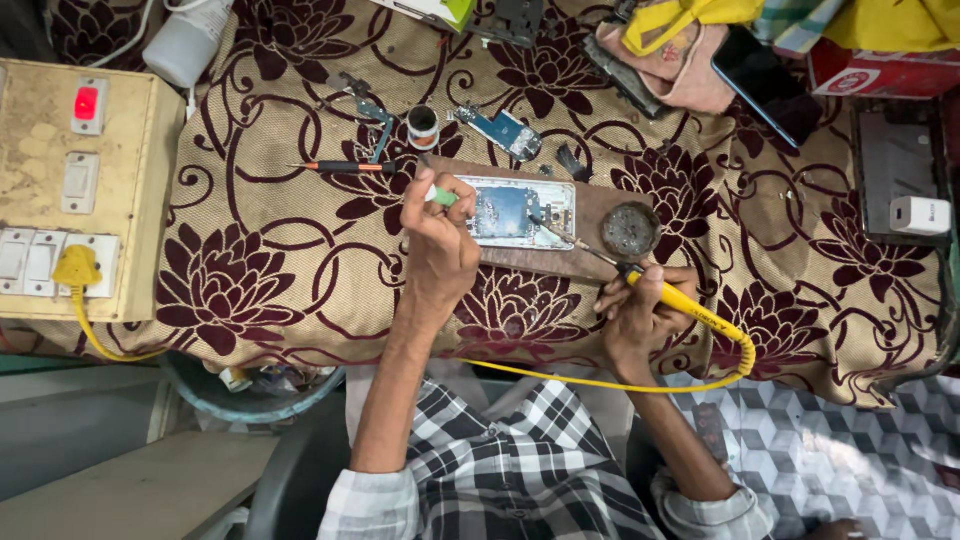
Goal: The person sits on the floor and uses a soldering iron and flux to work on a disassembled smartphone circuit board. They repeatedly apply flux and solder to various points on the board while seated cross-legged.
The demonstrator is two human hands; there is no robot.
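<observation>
A yellow soldering iron [668, 296] is gripped in the closed right hand [640, 315], its tip on the opened phone [512, 212] mid-desk. A green-tipped tool [441, 196] is pinched by the left hand [437, 240]. A red-and-white box [880, 72] lies at the desk's far right corner.

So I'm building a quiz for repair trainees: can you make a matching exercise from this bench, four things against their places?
Things:
1. soldering iron
2. opened phone
3. yellow plug
4. screwdriver

Places:
A. in the switch box at the far left
B. lying on the cloth beyond the left hand
C. on the wooden board between the hands
D. in the grip of the right hand

Pairs: 1-D, 2-C, 3-A, 4-B
</observation>
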